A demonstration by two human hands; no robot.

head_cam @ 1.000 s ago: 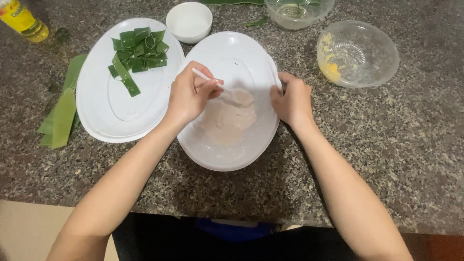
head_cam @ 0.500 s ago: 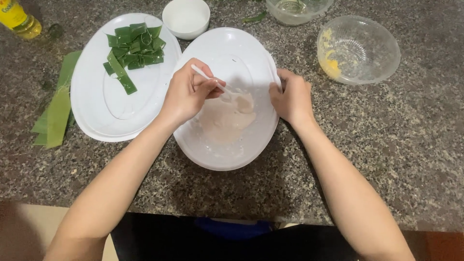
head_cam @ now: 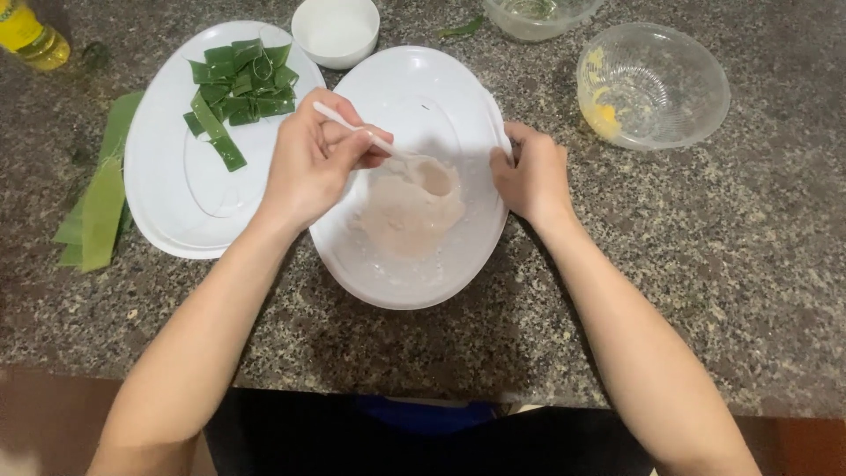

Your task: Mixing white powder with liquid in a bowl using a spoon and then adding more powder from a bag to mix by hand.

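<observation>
Two hands work over one white oval plate (head_cam: 414, 97) in the head view, the only view there is. The left hand (head_cam: 308, 163) is closed around a white plastic spoon (head_cam: 366, 137), whose bowl end dips into a pale pinkish paste (head_cam: 405, 211) heaped in the middle of that plate. The right hand (head_cam: 531, 176) holds nothing loose; its fingers are curled over the plate's right rim and pinch it against the speckled stone tabletop (head_cam: 705, 264).

To my eye the paste is being stirred or pressed. Doing that well would call for keeping the rim grip firm so the plate does not skate, and for short strokes that fold the edges of the paste back toward the middle, since the plate is shallow and smears already ring the heap.

Counted: two white oval plates, the second (head_cam: 167, 211) lying just left of the first and carrying a pile of cut green leaf pieces (head_cam: 236, 84). One small white bowl (head_cam: 335, 31) sits behind, between them. Two clear glass bowls: one (head_cam: 654, 85) to the right with a yellow residue, one (head_cam: 539, 12) cut by the top edge. One folded green leaf strip (head_cam: 97, 207) lies at the far left, and one yellow bottle (head_cam: 31, 35) stands in the top corner.
</observation>
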